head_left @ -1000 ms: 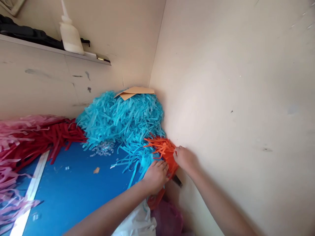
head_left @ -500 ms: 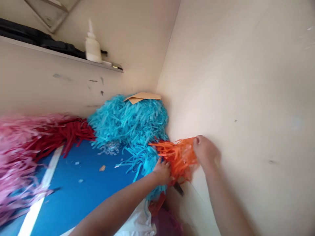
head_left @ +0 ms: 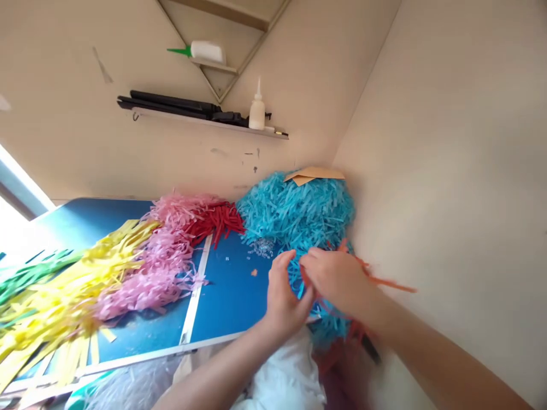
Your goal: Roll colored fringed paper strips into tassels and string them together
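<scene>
My right hand (head_left: 337, 279) is closed around a bunch of orange paper strips (head_left: 393, 284). Loose ends stick out behind it toward the wall, and most of the bunch is hidden under the hand. Just to its left, my left hand (head_left: 285, 296) is held with thumb and fingers curved apart, nothing visibly gripped; its thumb comes close to the right fingers. Behind both hands rises a big heap of light-blue paper strips (head_left: 294, 210), with folded tan paper (head_left: 318, 173) on top. More blue strips hang below the hands.
Pink (head_left: 149, 273), red (head_left: 216, 222), yellow (head_left: 106, 256) and green strips (head_left: 38, 270) lie along the blue table (head_left: 231, 285). A wall shelf (head_left: 192, 119) carries a glue bottle (head_left: 257, 113) and black tools. Another bottle (head_left: 208, 52) lies higher up. Walls meet at right.
The view has swung left, showing more table. My hands have come together; the orange strips, spread out between them before, are now bunched at the right hand. The left hand has opened upward.
</scene>
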A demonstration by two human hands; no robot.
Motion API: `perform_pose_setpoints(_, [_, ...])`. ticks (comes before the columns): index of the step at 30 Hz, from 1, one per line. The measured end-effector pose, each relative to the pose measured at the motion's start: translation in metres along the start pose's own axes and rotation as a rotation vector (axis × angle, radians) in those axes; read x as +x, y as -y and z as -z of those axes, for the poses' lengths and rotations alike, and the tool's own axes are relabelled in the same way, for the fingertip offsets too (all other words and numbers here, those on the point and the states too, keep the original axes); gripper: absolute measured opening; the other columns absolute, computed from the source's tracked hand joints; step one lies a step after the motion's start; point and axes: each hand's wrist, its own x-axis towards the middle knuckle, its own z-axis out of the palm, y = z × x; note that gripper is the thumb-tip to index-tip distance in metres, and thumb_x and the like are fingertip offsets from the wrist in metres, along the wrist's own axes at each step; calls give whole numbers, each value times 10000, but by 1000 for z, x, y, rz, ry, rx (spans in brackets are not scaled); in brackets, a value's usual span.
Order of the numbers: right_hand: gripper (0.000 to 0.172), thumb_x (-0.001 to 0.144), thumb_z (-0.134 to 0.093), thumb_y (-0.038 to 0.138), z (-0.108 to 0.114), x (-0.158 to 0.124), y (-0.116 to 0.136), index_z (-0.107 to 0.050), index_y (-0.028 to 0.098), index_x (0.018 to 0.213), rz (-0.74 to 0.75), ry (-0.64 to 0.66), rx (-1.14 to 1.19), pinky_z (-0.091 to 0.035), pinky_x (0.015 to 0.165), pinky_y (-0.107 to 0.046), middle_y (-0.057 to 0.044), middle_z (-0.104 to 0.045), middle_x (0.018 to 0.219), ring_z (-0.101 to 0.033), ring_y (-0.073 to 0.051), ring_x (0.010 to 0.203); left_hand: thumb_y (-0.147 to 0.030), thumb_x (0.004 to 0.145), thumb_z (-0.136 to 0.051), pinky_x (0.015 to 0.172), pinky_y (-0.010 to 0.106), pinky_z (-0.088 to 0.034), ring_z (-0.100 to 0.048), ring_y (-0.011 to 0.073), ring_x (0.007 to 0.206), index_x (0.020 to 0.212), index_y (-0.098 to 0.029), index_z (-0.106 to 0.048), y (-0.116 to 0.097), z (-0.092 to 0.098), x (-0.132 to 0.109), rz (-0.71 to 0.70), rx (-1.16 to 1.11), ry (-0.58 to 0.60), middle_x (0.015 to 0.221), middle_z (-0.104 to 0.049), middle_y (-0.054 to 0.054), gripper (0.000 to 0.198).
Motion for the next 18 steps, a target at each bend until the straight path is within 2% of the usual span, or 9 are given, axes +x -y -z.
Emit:
perform_pose_setpoints(2, [163, 910, -563, 137, 9, 20, 20, -655, 209, 1024, 84, -20, 43, -301, 530, -277, -47, -656, 886, -609, -170, 706, -270, 869, -535, 944, 426, -489, -621, 261, 1111, 1312, -195, -453, 19, 29, 16, 59, 77, 100, 1204, -648, 132, 457])
perform_pose_setpoints(4, [140, 939, -545, 156, 17, 38, 33, -661, 203, 1003, 152, -49, 61, -294, 518, -277, -37, -655, 890, -611, -164, 708, -215, 877, -451, 923, 426, -492, -661, 243, 1034, 1174, -213, -582, 43, 62, 26, 66, 214, 171, 1105, -712, 91, 325])
perform_pose_setpoints(7, [153, 975, -528, 190, 22, 62, 51, -672, 199, 924, 262, -94, 115, -309, 538, -265, -24, -659, 891, -609, -148, 728, -194, 845, -448, 898, 452, -491, -690, 249, 922, 962, -231, -687, 74, 121, 28, 62, 332, 198, 950, -756, 59, 268])
perform_pose_setpoints(9, [155, 980, -537, 199, 18, 75, 64, -681, 203, 925, 327, -130, 168, -322, 562, -253, -19, -667, 897, -611, -141, 755, -217, 825, -484, 898, 465, -496, -686, 268, 949, 1009, -234, -692, 85, 159, 21, 79, 413, 146, 981, -755, 70, 279])
perform_pose_setpoints(11, [147, 977, -554, 225, 10, 87, 78, -691, 211, 925, 391, -167, 202, -320, 566, -250, -15, -669, 881, -609, -137, 752, -265, 817, -541, 947, 486, -484, -641, 299, 1108, 1222, -221, -620, 85, 187, 13, 63, 500, 91, 1185, -706, 108, 415])
perform_pose_setpoints(13, [146, 970, -567, 258, 1, 98, 91, -699, 220, 922, 483, -202, 208, -312, 552, -254, -11, -665, 847, -601, -135, 718, -314, 821, -595, 1042, 533, -417, -554, 319, 1263, 1388, -220, -493, 79, 203, 8, 7, 568, 110, 1369, -607, 124, 584])
perform_pose_setpoints(14, [147, 967, -568, 267, -2, 102, 96, -701, 225, 920, 541, -221, 207, -314, 548, -257, -9, -664, 832, -595, -135, 701, -316, 833, -604, 1088, 564, -358, -532, 323, 1295, 1392, -238, -496, 76, 207, 8, -25, 593, 140, 1385, -601, 109, 575])
perform_pose_setpoints(16, [157, 965, -560, 261, -4, 104, 105, -704, 225, 913, 624, -274, 209, -349, 570, -262, -15, -670, 809, -590, -147, 687, -277, 870, -582, 1144, 603, -248, -588, 306, 1241, 1253, -289, -625, 73, 210, 12, -69, 632, 209, 1261, -696, 50, 386])
perform_pose_setpoints(18, [184, 973, -523, 224, -5, 96, 115, -706, 218, 962, 569, -402, 251, -431, 685, -302, -54, -702, 882, -618, -191, 780, -228, 896, -544, 1165, 590, -214, -683, 267, 1098, 1060, -305, -720, 74, 211, 18, -80, 648, 246, 1070, -774, 6, 254])
